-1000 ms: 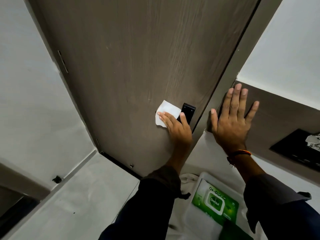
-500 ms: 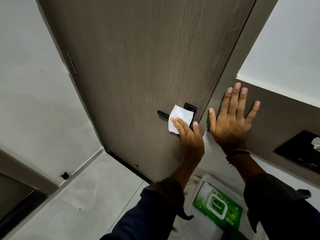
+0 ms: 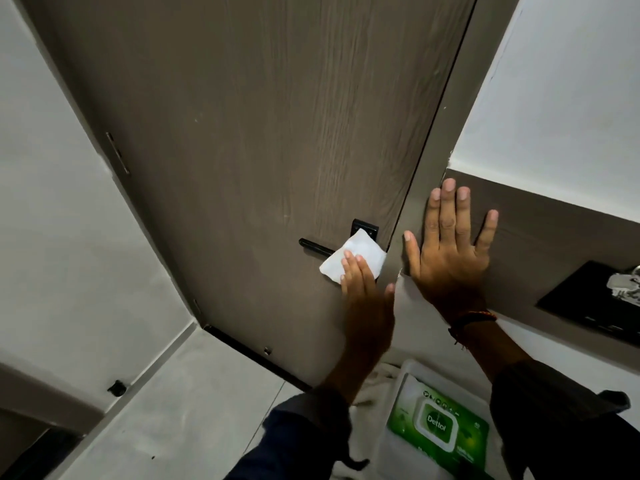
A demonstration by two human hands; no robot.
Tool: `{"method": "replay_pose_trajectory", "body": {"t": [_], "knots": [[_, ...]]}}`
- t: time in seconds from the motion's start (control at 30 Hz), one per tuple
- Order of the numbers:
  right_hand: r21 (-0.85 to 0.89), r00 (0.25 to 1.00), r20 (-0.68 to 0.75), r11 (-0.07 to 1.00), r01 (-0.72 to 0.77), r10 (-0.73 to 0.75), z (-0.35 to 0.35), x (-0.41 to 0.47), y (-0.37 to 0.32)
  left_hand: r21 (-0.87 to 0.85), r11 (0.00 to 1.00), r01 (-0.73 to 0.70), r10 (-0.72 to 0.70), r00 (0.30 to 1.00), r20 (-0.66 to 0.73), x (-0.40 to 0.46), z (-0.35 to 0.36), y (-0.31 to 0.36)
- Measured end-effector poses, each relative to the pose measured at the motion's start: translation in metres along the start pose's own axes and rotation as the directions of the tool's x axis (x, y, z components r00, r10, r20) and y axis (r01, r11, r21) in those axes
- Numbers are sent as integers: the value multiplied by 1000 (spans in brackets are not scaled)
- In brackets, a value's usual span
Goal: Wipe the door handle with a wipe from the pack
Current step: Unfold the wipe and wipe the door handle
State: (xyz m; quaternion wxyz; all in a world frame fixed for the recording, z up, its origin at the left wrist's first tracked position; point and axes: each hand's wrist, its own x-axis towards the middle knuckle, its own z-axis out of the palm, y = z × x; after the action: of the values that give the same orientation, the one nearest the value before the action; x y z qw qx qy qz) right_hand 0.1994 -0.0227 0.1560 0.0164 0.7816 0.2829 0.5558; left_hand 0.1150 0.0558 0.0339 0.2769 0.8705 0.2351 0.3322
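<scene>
A black lever door handle [image 3: 314, 247] sticks out leftwards from its black plate [image 3: 364, 226] on the brown wooden door [image 3: 270, 140]. My left hand [image 3: 363, 299] presses a folded white wipe [image 3: 356, 256] over the handle's inner end, next to the plate; the lever's left tip shows bare. My right hand [image 3: 450, 254] lies flat with fingers spread on the brown wall panel just right of the door frame and holds nothing. The green and white wipe pack [image 3: 436, 427] lies below, between my arms.
A white cloth [image 3: 377, 379] lies under the pack. A black wall plate with something silvery [image 3: 602, 299] is on the panel at the right. White wall stands to the left, and a small black door stop [image 3: 117, 388] sits low on it. Grey floor lies below.
My left hand has slid the wipe rightwards along the handle from its left end to the plate end, which uncovers the lever's tip. My right hand has stayed flat on the panel.
</scene>
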Motion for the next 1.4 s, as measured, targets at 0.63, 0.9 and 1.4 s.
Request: {"method": "replay_pose_trajectory", "body": {"t": [0.63,0.9,1.4], "knots": [[-55,996,50,996,71,-68,-8,-5,1,268,283,-921,793,382,474,100,-88,-129],[-42,992,123,998,42,-36,-12,-5,-2,246,149,-958,802,262,537,120,-96,-158],[-33,986,167,999,28,-22,-13,-4,-3,68,545,-836,778,534,331,56,-73,-103]]}}
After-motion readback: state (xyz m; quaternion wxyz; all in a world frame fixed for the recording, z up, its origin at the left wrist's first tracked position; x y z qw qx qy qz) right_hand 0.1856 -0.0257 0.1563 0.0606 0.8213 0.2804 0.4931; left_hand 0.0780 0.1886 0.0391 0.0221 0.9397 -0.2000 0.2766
